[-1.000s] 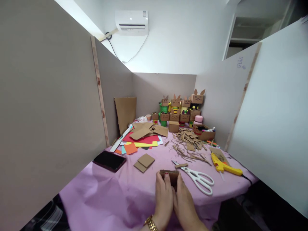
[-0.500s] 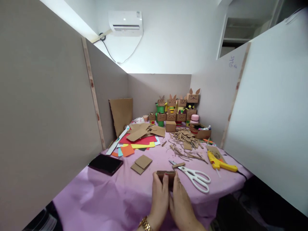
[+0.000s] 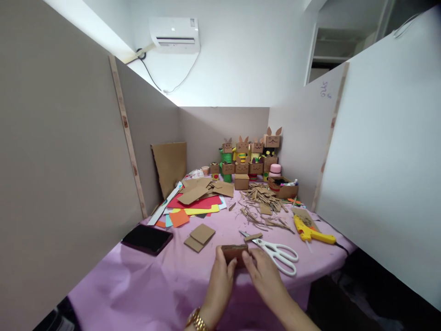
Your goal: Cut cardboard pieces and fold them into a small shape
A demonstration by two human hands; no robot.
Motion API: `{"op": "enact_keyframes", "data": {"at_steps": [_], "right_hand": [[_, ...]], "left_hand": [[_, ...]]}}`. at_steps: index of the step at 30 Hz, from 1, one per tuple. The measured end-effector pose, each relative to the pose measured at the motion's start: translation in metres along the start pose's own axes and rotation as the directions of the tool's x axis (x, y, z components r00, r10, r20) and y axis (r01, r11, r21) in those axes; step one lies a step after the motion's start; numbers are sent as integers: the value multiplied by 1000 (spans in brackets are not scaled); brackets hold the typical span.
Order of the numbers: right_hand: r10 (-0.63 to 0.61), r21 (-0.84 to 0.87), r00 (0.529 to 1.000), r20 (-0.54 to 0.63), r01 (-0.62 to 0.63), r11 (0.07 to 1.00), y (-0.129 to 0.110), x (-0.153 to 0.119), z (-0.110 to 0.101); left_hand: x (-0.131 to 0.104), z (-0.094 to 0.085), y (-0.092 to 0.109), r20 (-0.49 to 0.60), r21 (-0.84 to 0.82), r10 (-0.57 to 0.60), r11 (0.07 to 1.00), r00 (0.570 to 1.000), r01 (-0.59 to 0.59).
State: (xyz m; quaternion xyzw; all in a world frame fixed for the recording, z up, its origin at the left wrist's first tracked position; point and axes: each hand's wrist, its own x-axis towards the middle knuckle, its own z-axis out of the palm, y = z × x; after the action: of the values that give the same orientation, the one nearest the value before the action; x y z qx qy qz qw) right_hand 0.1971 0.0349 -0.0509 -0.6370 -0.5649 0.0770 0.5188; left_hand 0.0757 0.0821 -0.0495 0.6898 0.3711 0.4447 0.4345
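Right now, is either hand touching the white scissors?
No. Both hands hold a cardboard piece; the scissors lie apart.

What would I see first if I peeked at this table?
Probably the crowd of little cardboard box animals with pointy ears, stacked at the far end of the pink table. Then the bright sheets of colored paper spread at the middle left. Closest of all, the left hand and right hand hold a small brown cardboard piece, with white scissors just to its right.
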Motion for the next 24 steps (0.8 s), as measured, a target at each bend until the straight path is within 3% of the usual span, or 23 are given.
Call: {"op": "enact_keyframes", "data": {"at_steps": [4,9,15,24], "right_hand": [[59,187,998,-18,-55,981,-8,19,12],[128,305,990,-67,-102,947,-11,18,31],[169,387,982,-79,-126,913,-11,15,31],[284,505,955,-92,-201,839,-15,12,40]], "left_hand": [[1,0,-1,19,5,5,1000,1000,-5],[2,-3,-1,37,-24,-13,1000,999,13],[5,3,-3,-74,-91,-121,989,990,114],[3,10,8,-120,-186,-80,981,990,57]]}}
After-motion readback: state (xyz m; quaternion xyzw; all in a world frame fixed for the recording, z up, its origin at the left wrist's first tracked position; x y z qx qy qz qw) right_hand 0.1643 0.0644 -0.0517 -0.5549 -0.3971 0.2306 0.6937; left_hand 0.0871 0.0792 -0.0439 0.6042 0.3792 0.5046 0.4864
